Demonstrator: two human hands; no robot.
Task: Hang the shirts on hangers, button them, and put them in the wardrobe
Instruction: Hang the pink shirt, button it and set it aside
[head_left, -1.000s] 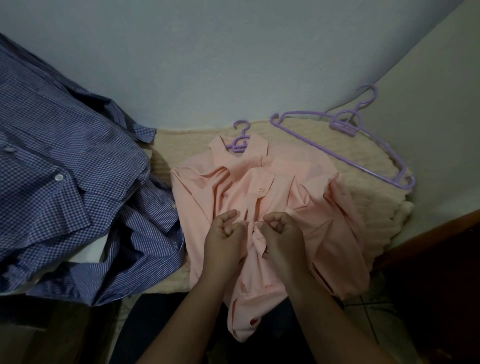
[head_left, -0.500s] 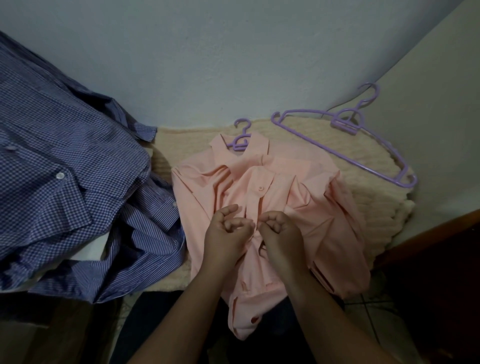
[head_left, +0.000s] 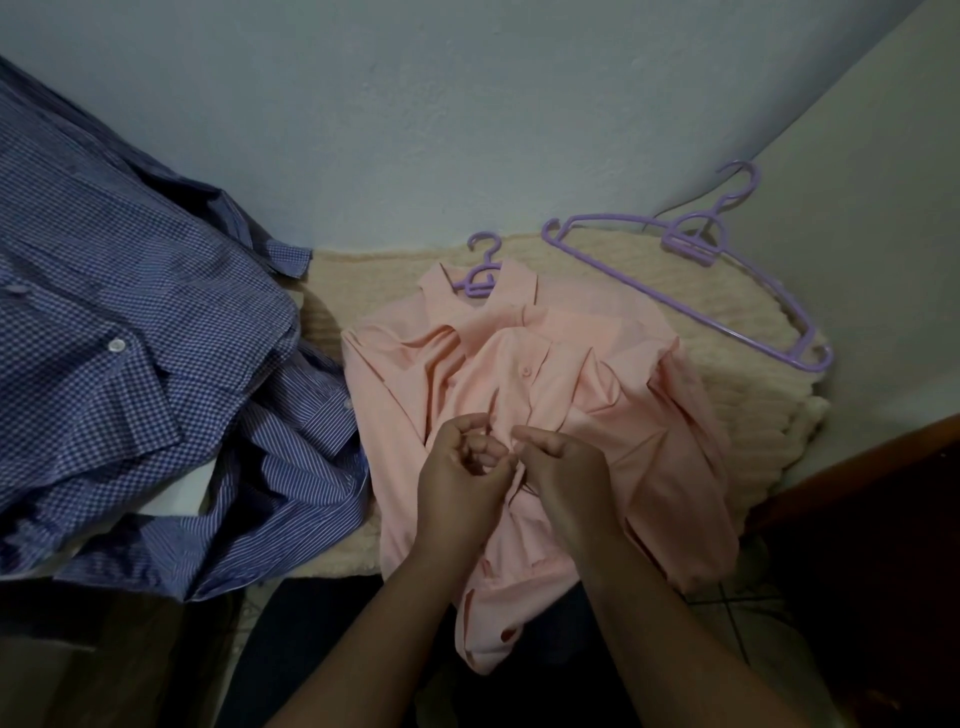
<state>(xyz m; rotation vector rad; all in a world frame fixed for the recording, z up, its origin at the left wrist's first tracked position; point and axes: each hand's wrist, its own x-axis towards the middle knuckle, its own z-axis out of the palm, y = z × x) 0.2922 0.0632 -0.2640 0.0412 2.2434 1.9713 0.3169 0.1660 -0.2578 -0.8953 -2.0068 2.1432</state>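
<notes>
A pink shirt lies front up on a cream blanket, with a purple hanger hook poking out of its collar. One button near the chest is fastened. My left hand and my right hand meet at the shirt's placket just below it, each pinching a fabric edge with curled fingers. The button between my fingers is hidden. A second purple hanger, bare, lies on the blanket at the back right.
Blue checked shirt and a blue striped shirt are heaped on the left. A pale wall rises behind the blanket. Dark wooden furniture stands at the right, with tiled floor below.
Both hands have shifted slightly up the placket and drawn closer together. The shirt's front folds have bunched a little under them.
</notes>
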